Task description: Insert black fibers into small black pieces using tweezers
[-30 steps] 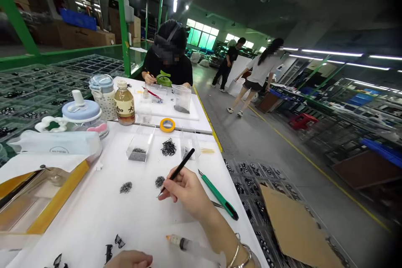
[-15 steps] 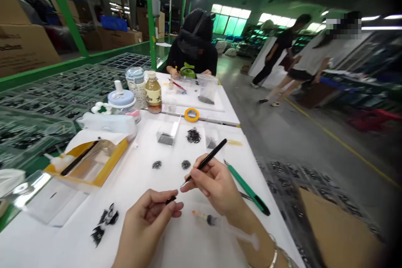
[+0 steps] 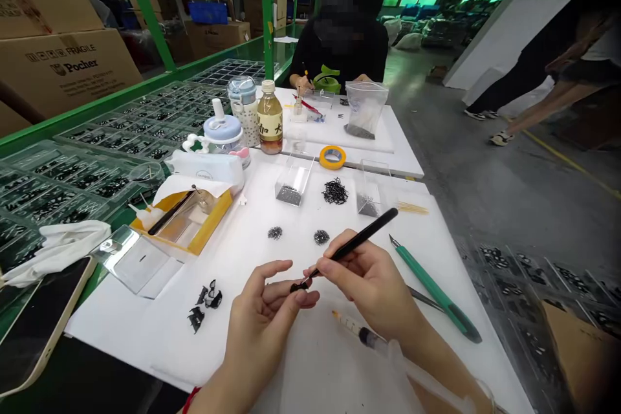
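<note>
Left hand pinches a small black piece at 7 o'clock from the tape roll, right hand grasps black tweezers tip-on to it, hands close for steadiness.

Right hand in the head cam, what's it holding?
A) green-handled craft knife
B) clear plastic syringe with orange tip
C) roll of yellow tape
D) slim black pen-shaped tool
D. The right hand pinches the slim black pen-shaped tool, its tip near a small black piece at the left hand, while the green-handled craft knife lies apart.
</note>
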The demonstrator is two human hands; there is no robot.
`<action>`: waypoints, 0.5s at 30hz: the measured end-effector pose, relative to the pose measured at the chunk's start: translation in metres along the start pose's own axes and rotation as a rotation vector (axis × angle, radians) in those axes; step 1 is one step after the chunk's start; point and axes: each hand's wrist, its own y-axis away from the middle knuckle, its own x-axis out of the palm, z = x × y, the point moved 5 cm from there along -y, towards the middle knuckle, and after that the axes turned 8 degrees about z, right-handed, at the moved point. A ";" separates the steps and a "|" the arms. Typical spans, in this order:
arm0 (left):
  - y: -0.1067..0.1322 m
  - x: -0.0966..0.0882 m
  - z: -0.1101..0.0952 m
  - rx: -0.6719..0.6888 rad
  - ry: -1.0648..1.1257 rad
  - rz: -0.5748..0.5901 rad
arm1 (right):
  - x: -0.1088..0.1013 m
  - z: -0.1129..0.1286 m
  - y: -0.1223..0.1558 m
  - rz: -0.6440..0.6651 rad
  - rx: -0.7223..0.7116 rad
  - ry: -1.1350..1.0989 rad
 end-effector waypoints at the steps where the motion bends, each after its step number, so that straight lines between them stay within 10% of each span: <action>1: 0.000 0.000 0.000 0.002 -0.003 -0.013 | 0.001 0.000 0.000 0.006 0.004 0.014; 15: 0.002 0.000 -0.002 0.040 -0.019 -0.036 | 0.004 0.000 0.001 0.039 0.015 0.063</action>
